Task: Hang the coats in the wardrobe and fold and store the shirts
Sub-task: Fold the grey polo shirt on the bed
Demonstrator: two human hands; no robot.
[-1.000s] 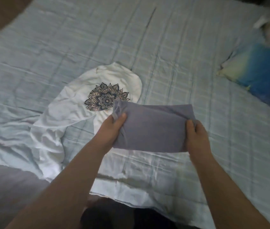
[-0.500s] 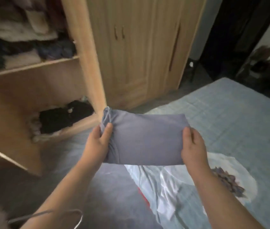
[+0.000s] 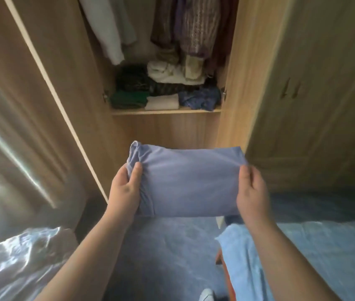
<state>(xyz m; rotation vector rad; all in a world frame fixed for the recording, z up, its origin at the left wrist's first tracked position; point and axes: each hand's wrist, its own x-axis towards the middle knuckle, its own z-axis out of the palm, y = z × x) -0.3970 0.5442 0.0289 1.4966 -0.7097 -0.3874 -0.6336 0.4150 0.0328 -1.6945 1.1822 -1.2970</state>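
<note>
Wardrobe [image 3: 302, 105], light wood grain, tall – fills the upper frame. Closed panelled doors at right carry a pair of slim dark handles [image 3: 289, 88]; one compartment stands open at centre.

Open wardrobe door [image 3: 48, 83], same light wood, swung out to the left with its pale edge toward the camera.

Floor [image 3: 167, 257], blue-grey, between the wardrobe and the person.

Bed with pale blue sheet [image 3: 302, 257], lower right, its corner just beside the right forearm.

Glossy whitish fabric [image 3: 15, 263], crumpled, lower left.

Hanging garments, upper part of the open compartment: a long off-white piece [image 3: 109, 29] at left, brown and purple knitted pieces [image 3: 194, 25] at right.

Wooden shelf [image 3: 165, 111], below the hanging items, holding stacked clothes: a dark green folded piece [image 3: 128, 99] at left, a cream folded piece [image 3: 162, 102] in the middle, a crumpled blue piece [image 3: 200, 99] at right, and a fluffy white bundle [image 3: 172, 72] on top.

Folded lavender shirt [image 3: 187, 181], soft rectangular packet – held in the air in front of the open compartment, appearing below the shelf, over the floor, touching no part of the wardrobe.

Left hand [image 3: 126, 187], pinching the shirt's bunched left end, thumb on top and fingers underneath.

Right hand [image 3: 251, 192], gripping the shirt's right edge, thumb on top, fingers curled behind the cloth.

Pale shoe toe [image 3: 207, 295], at the bottom edge of the frame.
</note>
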